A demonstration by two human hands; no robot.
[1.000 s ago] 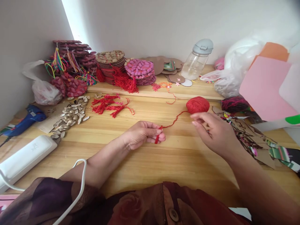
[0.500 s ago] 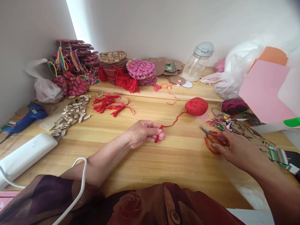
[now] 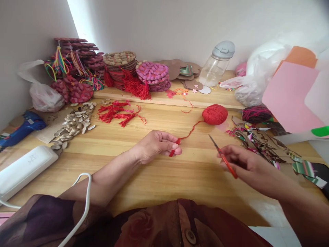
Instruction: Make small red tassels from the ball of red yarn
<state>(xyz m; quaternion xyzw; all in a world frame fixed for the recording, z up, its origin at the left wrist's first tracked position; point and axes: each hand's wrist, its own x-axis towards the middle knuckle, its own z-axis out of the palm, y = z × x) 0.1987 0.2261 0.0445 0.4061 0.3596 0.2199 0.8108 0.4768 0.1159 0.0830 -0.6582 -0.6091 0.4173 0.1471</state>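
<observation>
Yarn (image 3: 192,130), red: wound end pinched in the left hand (image 3: 156,146), strand running up and right over the surface (image 3: 159,181) to the ball (image 3: 215,114). Left forearm reaches in from lower left, palm turned partly toward the body, thumb closed on the wound piece against the fingers; red shows above and below the thumb. Right forearm comes in from lower right, wrist low, fingers curled around the orange-red handles of the scissors (image 3: 227,163). Blades point up and left, toward the strand but apart from it; they look closed. Hands well apart, the wound yarn at the left fingertips, left of the right hand (image 3: 245,161). Ball lies beyond both, nearer the right, touched by neither. Beyond the left hand, red tassels (image 3: 120,113) in a loose group; shells (image 3: 77,121) heaped left of them. Scraps (image 3: 264,147) beyond and right of the right hand. Clear bottle (image 3: 214,67) upright on the raised ledge (image 3: 164,99) at back.
</observation>
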